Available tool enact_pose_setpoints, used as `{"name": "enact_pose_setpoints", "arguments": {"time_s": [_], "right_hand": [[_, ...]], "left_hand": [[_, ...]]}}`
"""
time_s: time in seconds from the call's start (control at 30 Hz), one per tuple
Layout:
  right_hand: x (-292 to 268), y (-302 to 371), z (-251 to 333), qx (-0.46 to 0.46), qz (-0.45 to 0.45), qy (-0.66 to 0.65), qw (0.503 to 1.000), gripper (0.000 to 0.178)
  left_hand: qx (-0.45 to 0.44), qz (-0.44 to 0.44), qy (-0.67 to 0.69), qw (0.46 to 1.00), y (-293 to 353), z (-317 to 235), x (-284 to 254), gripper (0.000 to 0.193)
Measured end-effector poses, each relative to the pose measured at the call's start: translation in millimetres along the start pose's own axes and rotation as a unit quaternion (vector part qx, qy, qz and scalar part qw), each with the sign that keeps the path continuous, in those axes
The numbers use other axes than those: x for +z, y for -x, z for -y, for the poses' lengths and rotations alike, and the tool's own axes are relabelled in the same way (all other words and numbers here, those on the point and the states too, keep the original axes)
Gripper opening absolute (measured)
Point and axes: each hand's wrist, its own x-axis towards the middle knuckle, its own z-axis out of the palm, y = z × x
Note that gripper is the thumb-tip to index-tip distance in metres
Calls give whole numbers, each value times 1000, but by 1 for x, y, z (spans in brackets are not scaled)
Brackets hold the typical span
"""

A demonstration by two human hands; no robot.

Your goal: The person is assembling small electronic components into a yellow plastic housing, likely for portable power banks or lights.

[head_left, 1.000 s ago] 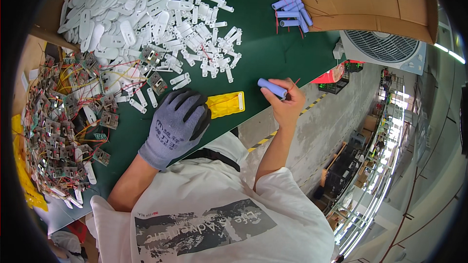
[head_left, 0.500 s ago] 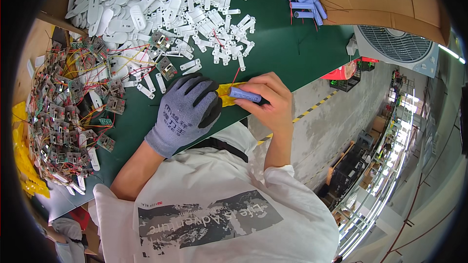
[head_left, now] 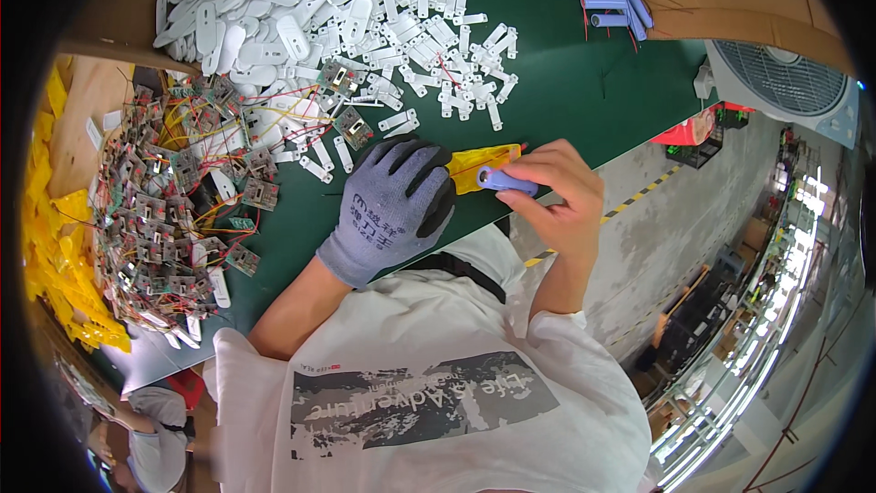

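The purple cell point(head_left: 500, 181), in the head view, is just inside the table's point(head_left: 593, 119) near edge, overlapping the right part of the yellow strip point(head_left: 468, 165); we cannot tell whether the two touch. Our bare right hand point(head_left: 566, 196) pinches the cell between thumb and fingers, its round end facing left. Our gloved left hand point(head_left: 392, 205) curls over the strip's left end; its thumb is hidden, so we cannot tell how firmly it grips, if at all. For good work here, we would judge it best to steady the strip with the gloved fingers, keep the pinch light, line the cell up along the strip, and stay clear of the table's near edge, where things could roll off.
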Motion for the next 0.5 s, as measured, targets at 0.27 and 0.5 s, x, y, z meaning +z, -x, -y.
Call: {"name": "enact_pose_setpoints", "arguments": {"time_s": [0.27,0.5], "right_hand": [[18,-5,-22,-77,1,-72,994,31],[22,4,-33,-62,-14,-135,989,20]], "left_hand": [[-11,26,-19,999,-2,-1,2,31],[30,85,-15,996,-7,0,-8,31]]}}
